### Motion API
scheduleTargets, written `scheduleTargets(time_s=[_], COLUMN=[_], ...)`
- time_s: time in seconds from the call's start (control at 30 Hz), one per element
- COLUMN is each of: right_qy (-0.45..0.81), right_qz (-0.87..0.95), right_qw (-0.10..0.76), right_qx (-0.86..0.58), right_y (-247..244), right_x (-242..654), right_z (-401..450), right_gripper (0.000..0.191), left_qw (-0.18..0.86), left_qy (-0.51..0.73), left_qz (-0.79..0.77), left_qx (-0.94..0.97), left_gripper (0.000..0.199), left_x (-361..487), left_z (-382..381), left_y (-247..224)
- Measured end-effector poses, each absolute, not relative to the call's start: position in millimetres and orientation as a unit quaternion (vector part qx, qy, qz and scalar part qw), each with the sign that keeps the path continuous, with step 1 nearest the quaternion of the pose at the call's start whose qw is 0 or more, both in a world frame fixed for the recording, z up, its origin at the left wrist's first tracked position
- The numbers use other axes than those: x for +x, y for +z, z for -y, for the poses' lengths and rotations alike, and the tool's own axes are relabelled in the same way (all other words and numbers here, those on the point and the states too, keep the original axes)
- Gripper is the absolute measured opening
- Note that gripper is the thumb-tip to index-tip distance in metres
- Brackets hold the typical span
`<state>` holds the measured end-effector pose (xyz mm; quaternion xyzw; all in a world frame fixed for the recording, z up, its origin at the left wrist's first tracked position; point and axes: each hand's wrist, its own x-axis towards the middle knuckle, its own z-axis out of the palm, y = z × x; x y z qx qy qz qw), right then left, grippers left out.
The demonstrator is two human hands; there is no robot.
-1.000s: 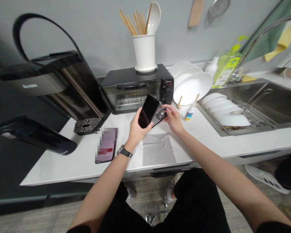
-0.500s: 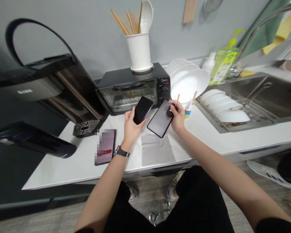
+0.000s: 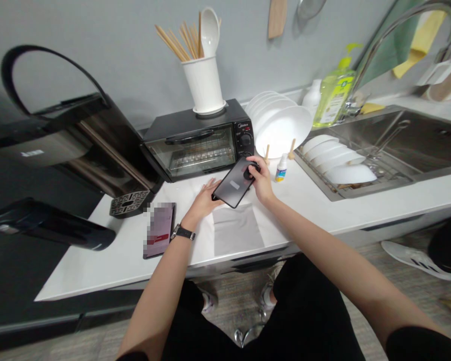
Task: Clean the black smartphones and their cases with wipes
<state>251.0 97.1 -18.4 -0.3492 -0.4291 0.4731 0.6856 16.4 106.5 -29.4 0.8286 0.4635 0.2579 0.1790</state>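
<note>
My right hand (image 3: 261, 180) grips a grey translucent phone case (image 3: 231, 188) with a round black piece at its upper right. My left hand (image 3: 205, 200) is at the case's lower left edge, its fingertips partly hidden behind it. A dark edge shows there, and the black phone is otherwise hidden under the case. Below them a grey cloth (image 3: 236, 230) lies flat on the white counter (image 3: 116, 268). Left of my wrist lies another phone (image 3: 163, 228), its screen partly pixelated. A small spray bottle (image 3: 281, 168) stands right of my right hand.
A toaster oven (image 3: 195, 145) with a white utensil cup (image 3: 205, 85) is behind my hands. Left are a dark drinks machine (image 3: 113, 145) and a black bottle (image 3: 67, 225). Plates (image 3: 283, 130), a soap bottle (image 3: 334, 95) and a sink (image 3: 409, 145) are right. Another person's shoe (image 3: 417, 260) shows below.
The case in my right hand has moved left and now overlaps the black phone, which was in plain view in my left hand. The camera view has shifted slightly.
</note>
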Motion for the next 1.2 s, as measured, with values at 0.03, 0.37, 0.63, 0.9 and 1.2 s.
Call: scheduleTargets(time_s=[0.03, 0.37, 0.63, 0.9, 1.2], right_qy=[0.474, 0.487, 0.246, 0.157, 0.124], right_qz=[0.431, 0.470, 0.659, 0.700, 0.819], right_qw=[0.684, 0.634, 0.489, 0.398, 0.300], right_qx=[-0.349, -0.375, -0.515, -0.572, -0.473], right_y=[-19, -3, -23, -11, -1], right_x=[252, 232, 257, 298, 284], right_z=[-97, -33, 20, 41, 50], right_gripper=[0.038, 0.047, 0.062, 0.020, 0.019], left_qw=[0.179, 0.083, 0.042, 0.036, 0.156], left_qy=[0.257, 0.324, 0.327, 0.283, 0.264], left_qz=[-0.466, -0.500, -0.578, -0.583, -0.486], left_qx=[0.827, 0.799, 0.746, 0.760, 0.819], left_gripper=[0.064, 0.104, 0.080, 0.082, 0.089], left_x=[14, 29, -14, -16, 22], left_z=[-104, 15, 67, 81, 54], left_y=[-27, 17, -2, -21, -15])
